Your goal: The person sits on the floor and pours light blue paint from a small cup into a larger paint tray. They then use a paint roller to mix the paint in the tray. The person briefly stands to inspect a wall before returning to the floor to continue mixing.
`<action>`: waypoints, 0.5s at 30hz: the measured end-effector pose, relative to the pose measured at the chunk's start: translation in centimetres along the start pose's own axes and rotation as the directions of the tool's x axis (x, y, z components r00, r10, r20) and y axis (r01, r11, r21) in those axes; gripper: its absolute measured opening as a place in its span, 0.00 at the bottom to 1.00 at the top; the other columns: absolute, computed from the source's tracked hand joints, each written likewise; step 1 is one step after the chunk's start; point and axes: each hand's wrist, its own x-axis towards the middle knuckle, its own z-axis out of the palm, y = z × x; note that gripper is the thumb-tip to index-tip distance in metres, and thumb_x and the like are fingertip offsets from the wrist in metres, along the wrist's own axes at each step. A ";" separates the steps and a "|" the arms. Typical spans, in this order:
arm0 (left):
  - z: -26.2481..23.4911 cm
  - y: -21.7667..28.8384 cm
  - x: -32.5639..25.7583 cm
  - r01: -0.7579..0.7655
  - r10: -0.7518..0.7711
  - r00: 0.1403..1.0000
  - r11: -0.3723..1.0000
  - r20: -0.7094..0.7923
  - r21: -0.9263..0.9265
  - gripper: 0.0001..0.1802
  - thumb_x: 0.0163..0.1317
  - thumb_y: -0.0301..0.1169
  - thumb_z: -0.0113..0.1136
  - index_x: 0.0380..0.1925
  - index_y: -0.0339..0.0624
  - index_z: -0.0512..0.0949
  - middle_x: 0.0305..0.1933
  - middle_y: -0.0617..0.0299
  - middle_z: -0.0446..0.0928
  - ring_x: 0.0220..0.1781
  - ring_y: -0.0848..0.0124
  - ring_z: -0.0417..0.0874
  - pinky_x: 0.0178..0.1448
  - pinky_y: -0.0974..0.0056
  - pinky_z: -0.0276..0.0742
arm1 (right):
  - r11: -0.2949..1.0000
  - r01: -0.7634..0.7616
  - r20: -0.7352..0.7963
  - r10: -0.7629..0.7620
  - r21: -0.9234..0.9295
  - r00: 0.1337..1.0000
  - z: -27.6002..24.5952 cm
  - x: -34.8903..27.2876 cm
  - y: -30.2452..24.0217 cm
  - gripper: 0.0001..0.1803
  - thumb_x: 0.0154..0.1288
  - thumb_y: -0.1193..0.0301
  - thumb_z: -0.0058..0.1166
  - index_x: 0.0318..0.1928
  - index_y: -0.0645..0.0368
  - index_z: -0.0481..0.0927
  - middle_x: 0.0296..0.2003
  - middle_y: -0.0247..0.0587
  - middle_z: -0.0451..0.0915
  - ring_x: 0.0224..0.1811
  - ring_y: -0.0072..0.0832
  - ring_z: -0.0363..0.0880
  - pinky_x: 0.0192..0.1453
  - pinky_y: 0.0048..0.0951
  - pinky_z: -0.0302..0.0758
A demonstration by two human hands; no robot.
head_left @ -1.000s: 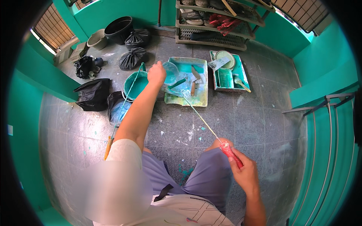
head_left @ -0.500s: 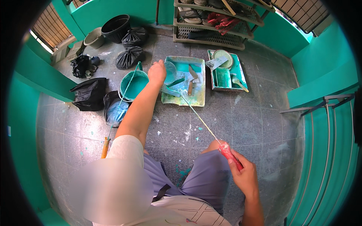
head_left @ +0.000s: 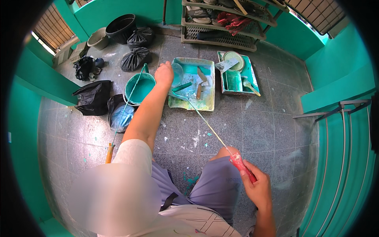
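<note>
Here, the left hand (head_left: 164,74) stretches out at full arm's length, fingers curled onto a clear plastic cup (head_left: 177,73) at the paint tray's (head_left: 209,103) left rim, while the right hand (head_left: 257,189), drawn near the knee, clamps the roller's red handle (head_left: 243,167).

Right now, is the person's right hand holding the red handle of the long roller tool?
Yes, the right hand is closed around the red handle near the knee.

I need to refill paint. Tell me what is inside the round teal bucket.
The bucket holds teal paint, and a long stick with a wooden handle leans in it. The left hand is beside it. The bottom is hidden under the paint.
</note>
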 end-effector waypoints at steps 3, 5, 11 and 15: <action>0.3 0.4 -0.2 -0.018 0.018 1.000 0.997 -0.003 0.077 0.11 0.67 0.30 0.45 0.41 0.39 0.76 0.41 0.43 0.80 0.39 0.50 0.86 0.42 0.52 0.83 | 0.998 -0.060 0.030 0.061 -0.015 0.998 -0.2 0.0 -0.7 0.19 0.65 0.68 0.60 0.54 0.62 0.80 0.44 0.56 0.84 0.44 0.42 0.86 0.47 0.33 0.79; 0.4 0.5 -0.4 0.000 -0.001 1.000 1.000 0.013 0.027 0.12 0.66 0.30 0.44 0.42 0.39 0.76 0.42 0.42 0.80 0.41 0.46 0.85 0.44 0.48 0.82 | 0.997 -0.073 0.038 0.074 -0.028 0.996 -0.1 0.0 -0.9 0.19 0.65 0.67 0.60 0.54 0.62 0.81 0.43 0.56 0.84 0.44 0.42 0.86 0.47 0.33 0.79; 0.4 0.8 -0.3 -0.003 0.004 1.000 1.000 0.011 -0.028 0.12 0.66 0.30 0.43 0.42 0.39 0.76 0.42 0.41 0.80 0.41 0.44 0.85 0.44 0.46 0.81 | 0.996 -0.084 0.050 0.085 -0.031 0.995 0.0 0.2 -1.3 0.19 0.65 0.67 0.60 0.54 0.62 0.81 0.43 0.56 0.84 0.44 0.43 0.86 0.47 0.33 0.79; 0.2 0.9 -0.1 0.003 -0.003 1.000 1.000 0.006 -0.027 0.12 0.65 0.30 0.44 0.42 0.38 0.75 0.42 0.41 0.80 0.41 0.44 0.85 0.44 0.46 0.81 | 0.996 -0.079 0.054 0.082 -0.041 0.995 -0.2 0.2 -1.6 0.19 0.65 0.67 0.60 0.54 0.62 0.81 0.43 0.56 0.84 0.44 0.43 0.86 0.47 0.33 0.79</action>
